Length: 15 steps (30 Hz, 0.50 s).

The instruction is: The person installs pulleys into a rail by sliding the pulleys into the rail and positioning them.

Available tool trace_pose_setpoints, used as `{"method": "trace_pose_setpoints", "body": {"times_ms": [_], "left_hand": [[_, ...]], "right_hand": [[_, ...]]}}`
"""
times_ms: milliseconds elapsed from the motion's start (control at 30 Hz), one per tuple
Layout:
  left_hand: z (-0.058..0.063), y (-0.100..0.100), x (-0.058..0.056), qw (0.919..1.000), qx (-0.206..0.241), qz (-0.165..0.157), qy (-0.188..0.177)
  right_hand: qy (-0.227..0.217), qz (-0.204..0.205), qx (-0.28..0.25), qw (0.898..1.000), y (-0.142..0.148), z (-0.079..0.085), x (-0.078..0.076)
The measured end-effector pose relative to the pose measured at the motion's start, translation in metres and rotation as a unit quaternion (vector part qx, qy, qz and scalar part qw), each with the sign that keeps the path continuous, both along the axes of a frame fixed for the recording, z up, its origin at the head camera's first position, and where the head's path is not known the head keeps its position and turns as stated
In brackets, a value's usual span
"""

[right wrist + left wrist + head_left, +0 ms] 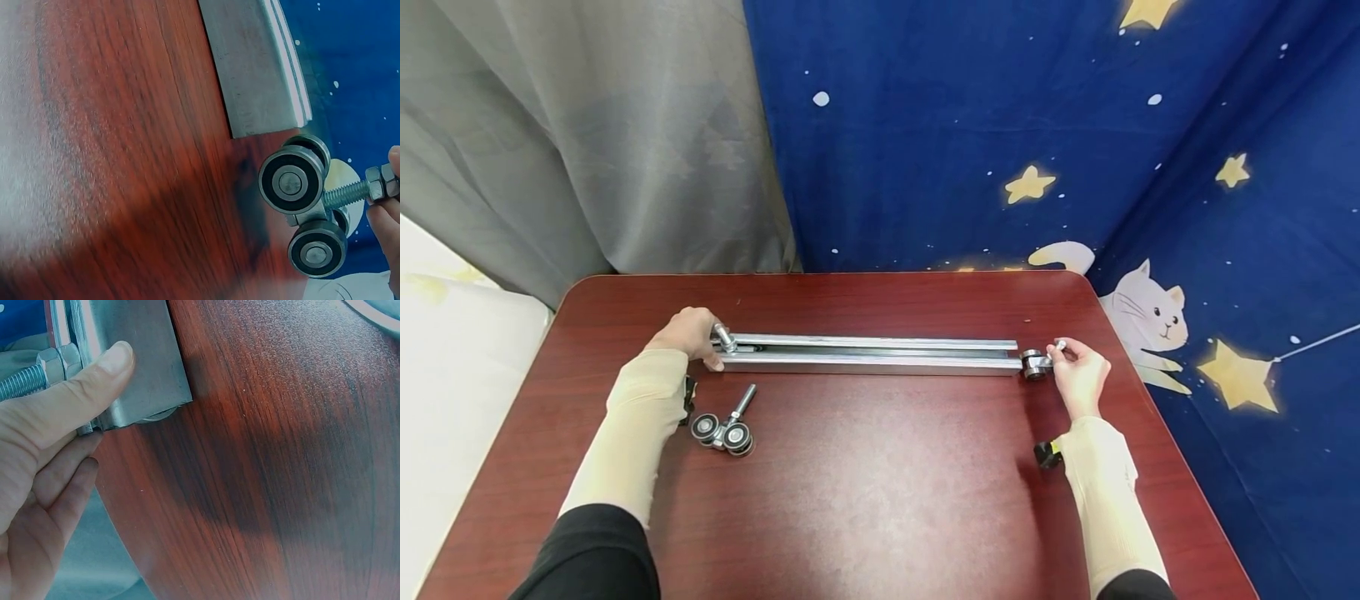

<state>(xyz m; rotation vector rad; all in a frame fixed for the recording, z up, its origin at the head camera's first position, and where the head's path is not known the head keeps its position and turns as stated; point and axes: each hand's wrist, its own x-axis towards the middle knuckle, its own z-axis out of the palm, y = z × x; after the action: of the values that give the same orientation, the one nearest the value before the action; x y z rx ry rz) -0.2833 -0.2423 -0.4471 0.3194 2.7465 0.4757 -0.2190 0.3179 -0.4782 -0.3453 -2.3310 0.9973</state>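
Observation:
A long metal channel rail (880, 362) with a slot along its top lies across the table. My left hand (688, 335) grips its left end, the thumb (115, 359) lying on the side wall and the other fingers partly hidden at the end. Beside that thumb a threaded bolt with nuts (59, 365) stands up from the slot; what it joins inside is hidden. My right hand (1081, 377) pinches a roller trolley (290, 183) by its bolt near the nuts. The trolley's wheels are just off the rail's right end, apart from it in the right wrist view.
A second roller trolley (722, 433) lies on the table in front of the rail's left part, its bolt pointing away to the right. The reddish-brown table (880, 500) has its back edge near the grey curtain (647, 142) and the blue star-patterned curtain (925, 142).

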Motion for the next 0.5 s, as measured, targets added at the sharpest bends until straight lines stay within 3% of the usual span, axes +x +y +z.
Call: {"method": "trace_pose_setpoints", "body": {"times_ms": [500], "left_hand": [[-0.001, 0.0, -0.001, 1.0, 0.003, 0.004, 0.004]], "right_hand": [[0.0, 0.025, 0.031, 0.999, -0.009, -0.007, -0.012]]}}
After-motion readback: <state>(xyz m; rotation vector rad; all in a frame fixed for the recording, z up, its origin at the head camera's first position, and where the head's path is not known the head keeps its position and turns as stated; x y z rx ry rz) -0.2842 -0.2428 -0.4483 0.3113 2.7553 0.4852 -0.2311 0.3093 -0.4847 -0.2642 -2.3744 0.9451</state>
